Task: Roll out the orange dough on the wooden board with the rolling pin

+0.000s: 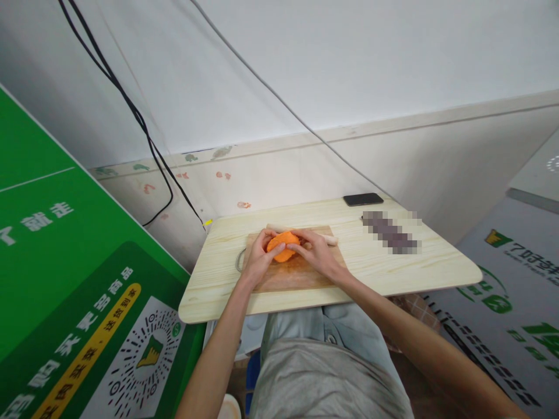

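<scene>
An orange lump of dough (pixel 283 244) rests on a brown wooden board (pixel 292 274) that lies on a pale wooden table (pixel 393 267). My left hand (pixel 258 256) cups the lump's left side with its fingers curled round it. From the right, my right hand (pixel 315 250) presses on the lump, fingertips on its top. A pale rolling pin (pixel 328 238) lies just behind both hands, mostly hidden by them.
A black phone (pixel 363 199) lies at the table's far edge. A blurred-out dark object (pixel 391 233) sits right of the board. Green printed panels (pixel 65 273) stand at left, a grey printed board (pixel 510 273) at right. Black cables (pixel 144 128) hang on the wall.
</scene>
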Available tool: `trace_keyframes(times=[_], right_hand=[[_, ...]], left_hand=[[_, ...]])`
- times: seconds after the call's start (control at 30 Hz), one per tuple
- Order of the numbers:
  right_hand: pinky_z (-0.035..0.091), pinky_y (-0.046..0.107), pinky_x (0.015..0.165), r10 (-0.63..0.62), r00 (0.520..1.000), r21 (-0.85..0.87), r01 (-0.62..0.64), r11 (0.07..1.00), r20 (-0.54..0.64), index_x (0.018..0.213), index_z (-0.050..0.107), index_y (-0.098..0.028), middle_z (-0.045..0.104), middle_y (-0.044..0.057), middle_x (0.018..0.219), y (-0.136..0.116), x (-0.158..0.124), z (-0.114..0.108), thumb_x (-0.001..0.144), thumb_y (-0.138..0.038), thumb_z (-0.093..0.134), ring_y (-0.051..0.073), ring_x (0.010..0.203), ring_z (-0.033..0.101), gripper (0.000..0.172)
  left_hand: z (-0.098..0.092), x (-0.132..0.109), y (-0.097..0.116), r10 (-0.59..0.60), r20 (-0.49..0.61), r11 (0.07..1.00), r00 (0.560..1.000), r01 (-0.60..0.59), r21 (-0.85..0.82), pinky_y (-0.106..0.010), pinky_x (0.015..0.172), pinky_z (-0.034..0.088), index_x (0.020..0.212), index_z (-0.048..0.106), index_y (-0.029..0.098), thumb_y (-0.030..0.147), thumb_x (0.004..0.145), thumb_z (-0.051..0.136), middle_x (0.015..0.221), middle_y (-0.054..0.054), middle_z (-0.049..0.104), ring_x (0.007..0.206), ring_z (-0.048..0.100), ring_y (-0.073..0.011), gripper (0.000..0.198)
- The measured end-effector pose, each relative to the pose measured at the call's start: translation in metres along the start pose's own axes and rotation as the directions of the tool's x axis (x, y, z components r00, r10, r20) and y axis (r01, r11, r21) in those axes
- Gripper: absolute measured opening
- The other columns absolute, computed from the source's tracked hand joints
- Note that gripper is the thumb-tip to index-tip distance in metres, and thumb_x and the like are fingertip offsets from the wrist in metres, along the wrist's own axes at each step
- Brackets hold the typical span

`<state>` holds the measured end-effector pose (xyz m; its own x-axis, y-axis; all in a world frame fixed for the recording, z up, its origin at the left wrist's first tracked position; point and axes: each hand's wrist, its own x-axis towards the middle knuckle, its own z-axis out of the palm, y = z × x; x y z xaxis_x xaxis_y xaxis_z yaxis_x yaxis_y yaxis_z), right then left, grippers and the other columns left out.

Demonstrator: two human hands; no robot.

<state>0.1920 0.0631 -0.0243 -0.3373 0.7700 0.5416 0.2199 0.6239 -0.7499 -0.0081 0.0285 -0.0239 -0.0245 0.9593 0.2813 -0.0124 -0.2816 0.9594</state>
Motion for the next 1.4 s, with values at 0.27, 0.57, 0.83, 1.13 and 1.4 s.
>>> trace_keyframes(times=[0.27,0.57,0.83,1.13,1.4], right_hand=[[0.054,0.04,0.09,-0.061,0.997,-0.07,0.064,0.996,0.042,0.108,0.084,-0.025,0.073,0.007,0.097,-0.005,-0.001,-0.004,0.105,-0.051,0.066,0.025,0.096,0.067,0.032],[0.056,0.039,0.084,-0.048,0.995,-0.008,0.049,0.999,0.091,0.11,0.085,-0.025,0.079,0.008,0.1,-0.003,-0.003,-0.002,0.103,-0.052,0.066,0.025,0.091,0.07,0.034],[0.053,0.035,0.077,-0.047,0.999,-0.026,0.047,0.999,0.013,0.097,0.082,-0.024,0.078,0.005,0.091,-0.01,-0.001,-0.002,0.104,-0.051,0.067,0.021,0.082,0.07,0.032],[0.052,0.037,0.086,-0.079,0.99,-0.132,0.095,0.987,0.121,0.095,0.068,-0.022,0.073,0.007,0.095,-0.002,-0.001,0.002,0.112,-0.042,0.051,0.022,0.09,0.068,0.031],[0.052,0.034,0.078,0.008,0.999,-0.072,-0.005,0.997,0.045,0.089,0.07,-0.021,0.074,0.005,0.088,-0.005,0.001,0.001,0.106,-0.039,0.059,0.02,0.082,0.066,0.027]], left_hand=[[0.001,-0.002,0.0,0.018,0.027,1.0,0.999,-0.019,0.01,-0.03,0.085,0.058,0.116,0.06,0.023,0.052,0.083,0.085,0.11,-0.005,0.073,0.098,0.072,-0.0209,0.051],[0.004,0.0,0.016,0.164,0.055,0.959,0.985,-0.173,0.223,-0.037,0.094,0.055,0.092,0.081,0.019,0.049,0.088,0.081,0.101,-0.009,0.079,0.098,0.071,-0.0251,0.031],[-0.002,0.003,0.004,0.126,-0.002,0.973,0.992,-0.123,0.198,-0.031,0.083,0.055,0.094,0.08,0.017,0.056,0.087,0.082,0.094,-0.007,0.078,0.088,0.069,-0.0214,0.039],[0.001,0.002,-0.002,0.051,-0.063,0.975,0.997,-0.036,0.219,-0.03,0.07,0.056,0.091,0.079,0.016,0.067,0.082,0.082,0.086,-0.007,0.078,0.077,0.069,-0.0212,0.052],[0.003,0.004,0.003,0.145,-0.096,0.976,0.985,-0.126,0.175,-0.033,0.089,0.058,0.111,0.08,0.019,0.05,0.083,0.086,0.106,-0.008,0.081,0.097,0.075,-0.0233,0.042]])
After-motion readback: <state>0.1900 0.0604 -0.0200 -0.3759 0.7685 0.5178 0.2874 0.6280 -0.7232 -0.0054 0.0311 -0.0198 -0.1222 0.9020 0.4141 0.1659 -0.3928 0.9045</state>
